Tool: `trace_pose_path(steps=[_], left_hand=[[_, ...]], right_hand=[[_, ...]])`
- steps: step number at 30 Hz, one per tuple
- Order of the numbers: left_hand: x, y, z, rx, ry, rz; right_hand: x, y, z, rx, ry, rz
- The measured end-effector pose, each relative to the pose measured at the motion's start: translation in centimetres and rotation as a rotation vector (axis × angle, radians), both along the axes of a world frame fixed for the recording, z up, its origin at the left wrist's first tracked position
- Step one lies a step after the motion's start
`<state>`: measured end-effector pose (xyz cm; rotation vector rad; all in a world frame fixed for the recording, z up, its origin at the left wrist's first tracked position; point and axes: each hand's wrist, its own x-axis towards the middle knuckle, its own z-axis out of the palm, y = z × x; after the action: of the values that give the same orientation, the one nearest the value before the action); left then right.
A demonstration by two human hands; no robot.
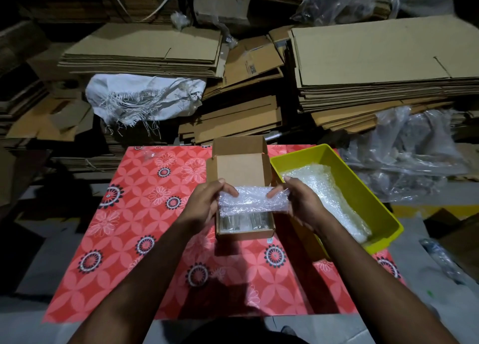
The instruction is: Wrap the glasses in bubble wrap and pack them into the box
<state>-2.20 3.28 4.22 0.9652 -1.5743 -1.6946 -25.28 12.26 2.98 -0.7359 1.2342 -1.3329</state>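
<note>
My left hand (pixel 207 203) and right hand (pixel 298 201) pinch the ends of a bubble wrap bundle (pixel 254 199); directly beneath sits the box (pixel 245 233), glasses (pixel 243 222) inside; next, I judge, lowering it in.

The desk (pixel 108 253) wears a coral-red cloth printed with pale pink interlocking petal shapes, white line-drawn flowers, and black-and-white ringed rosettes. At its centre the box (pixel 245 168) is plain brown cardboard. The bubble wrap (pixel 255 199) over it is clear with a whitish, slightly lilac sheen. The glasses (pixel 245 222) inside look clear and silvery, though dim light makes that uncertain. At three o'clock the tray (pixel 363 185) is bright yellow-green. At eleven o'clock lies a frayed white sack (pixel 145 97); at twelve, tan cardboard stacks (pixel 375 56).
</note>
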Motion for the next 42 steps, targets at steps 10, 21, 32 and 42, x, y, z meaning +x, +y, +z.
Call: trace_pose_path(steps=[10,21,32,42], left_hand=[[0.6,-0.2,-1.3,0.0,-0.067,0.026],[0.5,-0.1,-3.4,0.08,-0.054,0.079],[0.9,0.1,-5.7,0.095,0.045,0.104],[1.7,-0.8,-6.7,-0.272,-0.383,-0.159]], right_hand=[[-0.7,0.3,-1.3,-0.019,0.296,-0.005],[0.9,0.2,-2.1,0.1,0.019,-0.105],[2.1,0.3,-4.0,0.048,0.119,-0.185],[2.4,-0.7,-3.5,-0.038,0.414,-0.032]])
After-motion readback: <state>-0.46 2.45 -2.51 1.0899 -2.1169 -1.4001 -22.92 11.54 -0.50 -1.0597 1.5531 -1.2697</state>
